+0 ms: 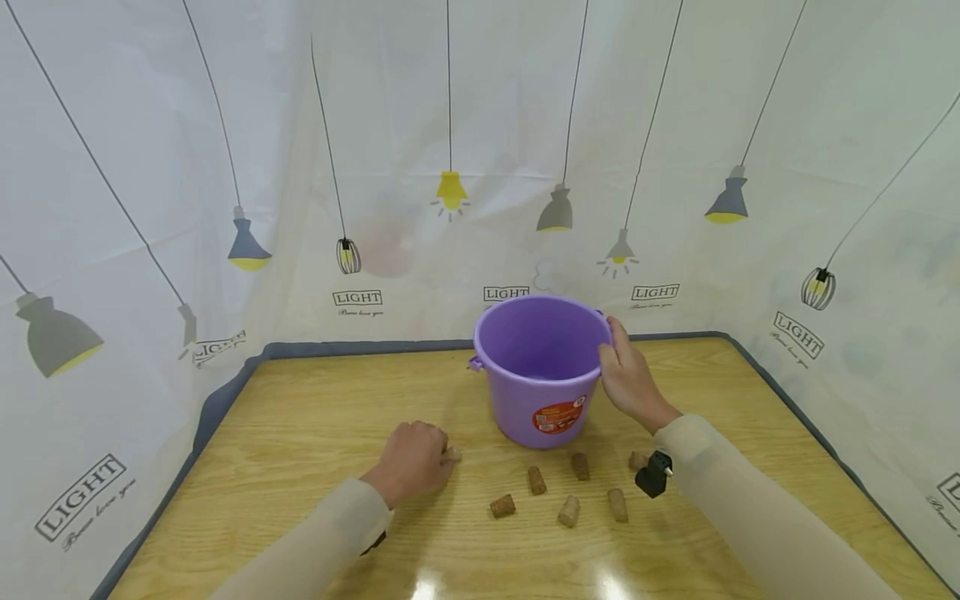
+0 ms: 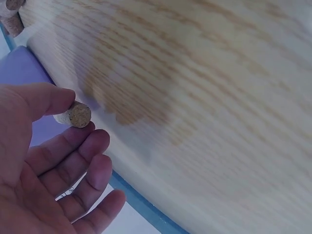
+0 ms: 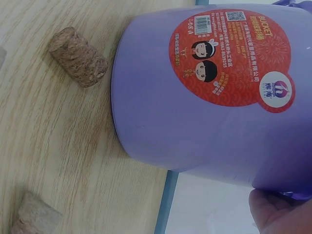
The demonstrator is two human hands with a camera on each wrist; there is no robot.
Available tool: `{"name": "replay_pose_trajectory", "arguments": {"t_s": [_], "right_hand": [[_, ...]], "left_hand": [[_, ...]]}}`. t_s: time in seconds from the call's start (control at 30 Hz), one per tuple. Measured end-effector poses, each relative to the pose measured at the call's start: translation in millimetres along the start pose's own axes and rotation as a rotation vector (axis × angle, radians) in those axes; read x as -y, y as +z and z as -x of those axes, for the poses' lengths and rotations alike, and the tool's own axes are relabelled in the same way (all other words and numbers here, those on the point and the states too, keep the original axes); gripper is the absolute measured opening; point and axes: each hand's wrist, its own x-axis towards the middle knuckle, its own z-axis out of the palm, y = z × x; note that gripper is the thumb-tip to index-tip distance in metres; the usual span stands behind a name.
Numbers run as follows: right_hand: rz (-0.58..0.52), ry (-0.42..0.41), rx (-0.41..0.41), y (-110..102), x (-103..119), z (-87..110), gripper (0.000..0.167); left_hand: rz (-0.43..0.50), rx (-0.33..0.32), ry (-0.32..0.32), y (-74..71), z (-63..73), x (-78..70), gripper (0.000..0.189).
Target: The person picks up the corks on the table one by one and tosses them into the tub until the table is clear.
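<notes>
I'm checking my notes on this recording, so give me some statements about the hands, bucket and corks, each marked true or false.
1. The left hand pinches a cork. True.
2. The right hand grips the bucket at its rim. True.
3. The bucket is green. False: it is purple.
4. Every cork is in the bucket. False: several lie on the table.
5. The bucket carries a mainly red sticker. True.
6. Both hands are inside the bucket. False: the left hand is outside it.
</notes>
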Motion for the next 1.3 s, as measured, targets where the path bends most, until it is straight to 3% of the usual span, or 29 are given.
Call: {"name": "replay_pose_trajectory", "arguments": {"t_s": [0.3,0.53,0.8,1.3], "right_hand": [[0.012,-0.001,-0.009,0,1,-0.1,0.062],[0.017,-0.003,-0.008,1,1,-0.3,0.062],[0.013,-0.004,-0.007,1,1,0.1,0.062],[0.017,-0.012,-0.008,1,1,-0.4,0.062]], "left_hand": [[0.021,-0.097,0.05,-6.4,0.1,2.2,0.054],[0.037,-0.126,0.066,-12.7,-1.3,1.0,0.043],[0.035,-0.22,0.123,-27.2,-1.9,-3.7,0.024],[0.03,-0.323,0.154,-41.4,-9.2,-6.8,0.015]]}}
